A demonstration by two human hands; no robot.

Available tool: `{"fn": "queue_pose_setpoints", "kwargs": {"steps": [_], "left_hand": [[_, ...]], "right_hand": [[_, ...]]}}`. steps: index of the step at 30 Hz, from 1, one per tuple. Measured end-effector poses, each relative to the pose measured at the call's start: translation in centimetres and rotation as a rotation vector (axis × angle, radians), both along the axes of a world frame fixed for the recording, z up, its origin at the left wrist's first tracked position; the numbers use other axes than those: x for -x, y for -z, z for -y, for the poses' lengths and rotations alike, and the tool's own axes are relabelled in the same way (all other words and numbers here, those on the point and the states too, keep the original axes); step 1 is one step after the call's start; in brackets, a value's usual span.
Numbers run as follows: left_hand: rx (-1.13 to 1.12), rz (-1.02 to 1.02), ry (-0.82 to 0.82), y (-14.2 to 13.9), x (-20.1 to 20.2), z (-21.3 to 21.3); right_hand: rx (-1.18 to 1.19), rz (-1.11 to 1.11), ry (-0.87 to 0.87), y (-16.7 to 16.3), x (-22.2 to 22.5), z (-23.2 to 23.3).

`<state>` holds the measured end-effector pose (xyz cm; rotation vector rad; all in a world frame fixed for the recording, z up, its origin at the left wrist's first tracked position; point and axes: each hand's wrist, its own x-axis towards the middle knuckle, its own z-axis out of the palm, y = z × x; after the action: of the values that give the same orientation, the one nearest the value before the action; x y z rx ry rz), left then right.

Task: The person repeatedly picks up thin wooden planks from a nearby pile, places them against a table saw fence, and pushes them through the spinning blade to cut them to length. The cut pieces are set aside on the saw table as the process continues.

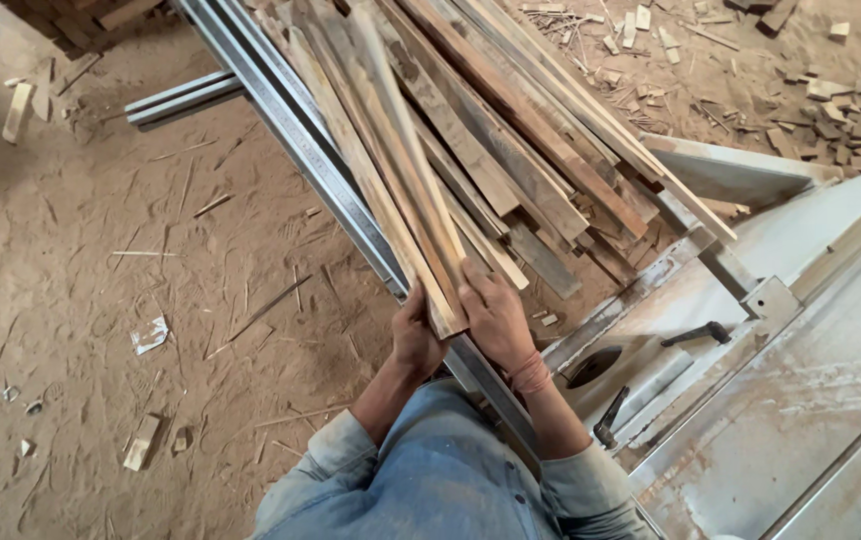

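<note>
Wooden slats, a long bundle, sit clamped at their near end between the left hand and right hand.

Wooden slats on metal rails

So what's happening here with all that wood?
A person stands over a pile of long wooden strips that rests on a metal rail. The left hand and the right hand both grip the near end of a few strips pulled together as a small bundle. A dusty sawing machine table stands to the right, and offcuts litter the sawdust floor.
</note>
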<state>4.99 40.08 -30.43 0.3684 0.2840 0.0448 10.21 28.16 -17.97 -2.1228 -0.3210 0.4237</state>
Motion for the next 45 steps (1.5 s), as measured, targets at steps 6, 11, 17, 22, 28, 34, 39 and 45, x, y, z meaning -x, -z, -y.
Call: {"fn": "queue_pose_setpoints", "kwargs": {"steps": [6, 11, 17, 22, 28, 34, 39, 45], "left_hand": [[0.228, 0.365, 0.188, -1.9, -0.5, 0.5], [-0.211, 0.05, 0.021, -4.8, -0.8, -0.3], [-0.02, 0.242, -0.062, -3.6, -6.0, -1.8], [0.146, 0.26, 0.208, -5.7, -6.3, 4.5], [-0.11, 0.661, 0.473, -8.6, -6.9, 14.8], [-0.297, 0.64, 0.983, -6.0, -4.9, 28.2], [-0.346, 1.058, 0.996, -5.9, -2.9, 36.2], [-0.463, 1.189, 1.105, -5.6, -1.5, 39.0]], "right_hand": [[0.312, 0.08, -0.108, -1.4, -0.1, -1.8], [0.293, 0.184, -0.091, -2.0, 2.5, 0.0], [0.292, 0.144, -0.055, -4.9, 9.8, 8.3], [0.529, 0.26, 0.112, -4.0, 14.1, 12.8], [0.664, 0.352, 0.512, 0.3, 15.2, 18.4], [0.267, 0.812, 0.75, 3.4, 13.4, 27.7], [0.267, 0.934, 0.862, 5.6, 14.7, 33.2], [0.286, 0.977, 0.967, 8.2, 16.3, 35.1]]}}
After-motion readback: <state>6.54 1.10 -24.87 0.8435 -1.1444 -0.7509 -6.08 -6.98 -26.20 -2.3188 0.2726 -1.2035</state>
